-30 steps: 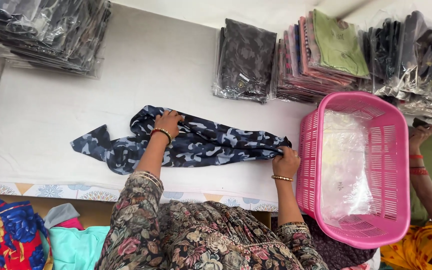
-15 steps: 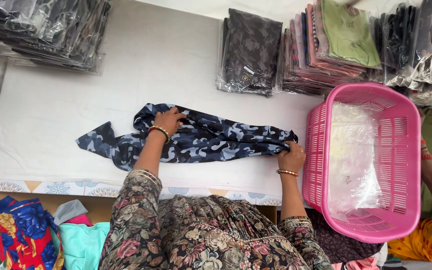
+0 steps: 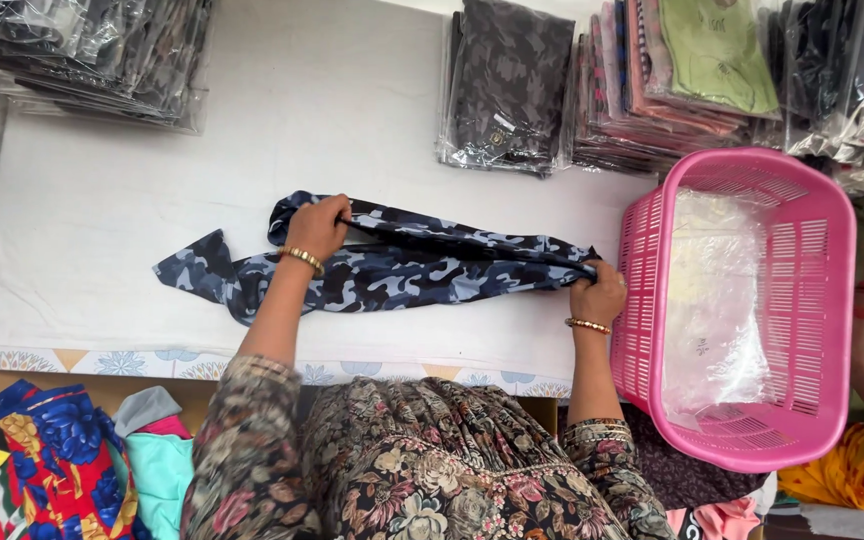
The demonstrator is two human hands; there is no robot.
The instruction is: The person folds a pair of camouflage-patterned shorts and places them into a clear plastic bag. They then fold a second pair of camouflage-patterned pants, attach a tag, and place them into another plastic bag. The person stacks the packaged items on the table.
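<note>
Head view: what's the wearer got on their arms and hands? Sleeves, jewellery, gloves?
No gloves; both hands bare. Left hand has a gold bangle at the wrist, right hand a similar gold bangle. Both arms wear dark floral-print sleeves in browns, pinks and creams, ending partway down the forearm; the right cuff has a patterned trim band.

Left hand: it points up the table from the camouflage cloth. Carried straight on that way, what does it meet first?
Past the upper fold of the blue camouflage cloth that the left hand grips, the white table cover looks bare. The line seems to pass between the packet stacks, as far as this view shows.
</note>
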